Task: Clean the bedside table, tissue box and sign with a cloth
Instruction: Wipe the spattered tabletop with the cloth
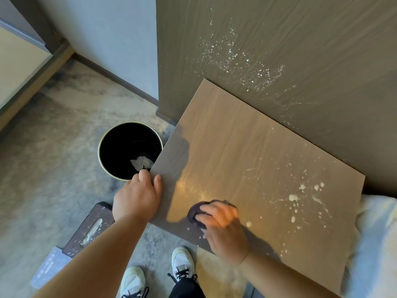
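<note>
The brown wood-grain bedside table [247,147] fills the middle and right, its top speckled with white splatter toward the right side. My right hand [223,229] presses a dark purple cloth [196,212] flat on the near part of the tabletop. My left hand [137,196] grips the table's left front corner, fingers curled over the edge. A dark brown tissue box [90,230] with white smears lies on the floor at the lower left. A grey sign [48,267] lies beside it, partly hidden by my left forearm.
A black round bin [107,147] with a crumpled tissue inside stands on the floor, touching the table's left edge. The wood wall panel [257,50] behind the table is splattered white. White bedding [376,244] lies at the right. My shoes stand below on the carpet.
</note>
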Demonstrator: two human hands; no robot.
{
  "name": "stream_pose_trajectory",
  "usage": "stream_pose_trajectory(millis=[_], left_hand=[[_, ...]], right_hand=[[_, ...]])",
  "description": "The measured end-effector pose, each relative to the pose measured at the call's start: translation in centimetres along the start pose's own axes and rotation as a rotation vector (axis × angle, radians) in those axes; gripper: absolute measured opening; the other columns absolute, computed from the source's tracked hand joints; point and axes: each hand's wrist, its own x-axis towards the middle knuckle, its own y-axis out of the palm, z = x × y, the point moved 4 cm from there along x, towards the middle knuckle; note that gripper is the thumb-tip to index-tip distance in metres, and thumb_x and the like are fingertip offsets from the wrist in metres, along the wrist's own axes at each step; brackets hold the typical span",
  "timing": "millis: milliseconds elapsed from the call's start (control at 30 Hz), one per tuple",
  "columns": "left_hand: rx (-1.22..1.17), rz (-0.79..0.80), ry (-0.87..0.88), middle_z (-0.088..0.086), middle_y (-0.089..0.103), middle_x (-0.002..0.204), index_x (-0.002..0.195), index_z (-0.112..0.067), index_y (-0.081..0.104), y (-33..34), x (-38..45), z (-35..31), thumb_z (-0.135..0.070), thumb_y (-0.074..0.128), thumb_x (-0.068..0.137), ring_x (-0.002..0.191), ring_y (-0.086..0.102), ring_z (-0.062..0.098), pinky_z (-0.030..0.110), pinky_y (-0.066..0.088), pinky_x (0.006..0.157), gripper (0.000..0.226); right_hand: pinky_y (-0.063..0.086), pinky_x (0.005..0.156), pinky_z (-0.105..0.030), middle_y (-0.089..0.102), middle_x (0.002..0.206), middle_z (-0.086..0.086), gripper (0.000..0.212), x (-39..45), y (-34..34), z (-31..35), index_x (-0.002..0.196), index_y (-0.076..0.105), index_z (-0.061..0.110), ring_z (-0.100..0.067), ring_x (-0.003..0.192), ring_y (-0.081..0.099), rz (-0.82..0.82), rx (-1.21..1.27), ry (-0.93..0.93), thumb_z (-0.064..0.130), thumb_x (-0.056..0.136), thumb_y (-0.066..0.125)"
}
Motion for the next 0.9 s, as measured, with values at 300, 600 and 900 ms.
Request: stream_pose_trajectory(millis=[300,600,900], left_hand=[[0.036,0.018,-0.034,0.009,0.062,0.086,0.079,-0.018,0.034,-0.2,0.1,-0.2,-0.051,0.025,0.095,0.078,0.063,0.038,0.036,0.035,0.055,0.038],[0.071,-0.008,-0.032,0.010,0.062,0.084,0.077,-0.018,0.034,0.0,0.1,0.0,-0.049,0.028,0.096,0.075,0.063,0.038,0.035,0.033,0.054,0.037],[0.064,0.003,-0.019,0.014,0.063,0.091,0.082,-0.016,0.035,0.0,0.2,-0.2,-0.049,0.026,0.097,0.080,0.062,0.040,0.038,0.036,0.057,0.037]], right_hand=[[0.041,0.095,-0.045,0.055,0.125,-0.009,0.025,11.5,-9.5,-13.5,0.117,0.059,0.014,-0.029,0.111,0.049,-0.279,-0.092,0.357,0.024,0.097,0.047],[0.039,0.088,-0.049,0.051,0.130,-0.004,0.024,13.8,-10.0,-21.3,0.118,0.057,0.020,-0.034,0.112,0.046,-0.237,-0.258,0.525,0.024,0.096,0.049],[0.034,0.091,-0.041,0.056,0.120,-0.004,0.025,2.9,-4.4,-9.3,0.114,0.061,0.018,-0.027,0.109,0.045,-0.142,-0.056,0.372,0.023,0.093,0.049]])
